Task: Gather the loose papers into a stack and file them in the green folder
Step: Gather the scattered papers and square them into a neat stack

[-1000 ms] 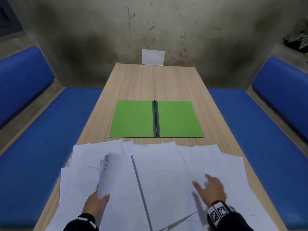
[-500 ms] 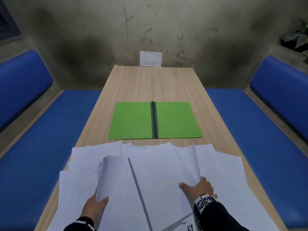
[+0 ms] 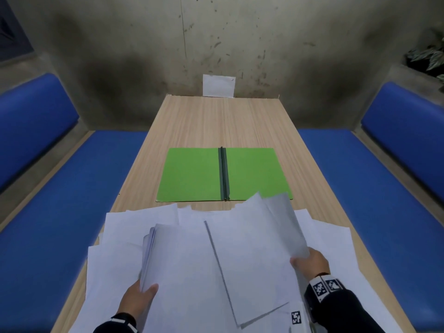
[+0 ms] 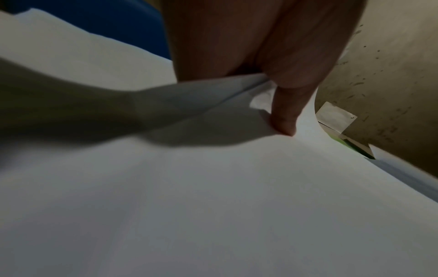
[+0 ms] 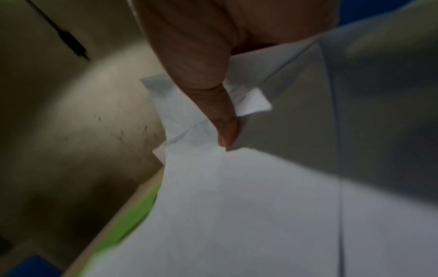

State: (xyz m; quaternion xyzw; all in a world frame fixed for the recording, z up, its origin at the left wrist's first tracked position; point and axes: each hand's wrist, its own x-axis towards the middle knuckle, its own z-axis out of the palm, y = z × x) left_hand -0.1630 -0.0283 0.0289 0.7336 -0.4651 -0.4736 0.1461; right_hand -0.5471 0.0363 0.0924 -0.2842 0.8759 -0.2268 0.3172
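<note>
Several loose white papers lie overlapping across the near end of the wooden table. My left hand grips the near edge of a thin stack of sheets, thumb on top; the left wrist view shows that thumb pressing on the stack's top sheet. My right hand pinches a single sheet and holds it lifted and curling; the right wrist view shows this thumb on the sheet. The green folder lies open and flat beyond the papers, with a dark spine down its middle.
Blue padded benches run along both sides of the table. A small white card leans on the stained wall at the far end. A plant sits on a ledge at upper right.
My right hand went from lying flat on the papers to pinching one sheet and lifting it up off the pile. My left hand kept its hold on the stack.
</note>
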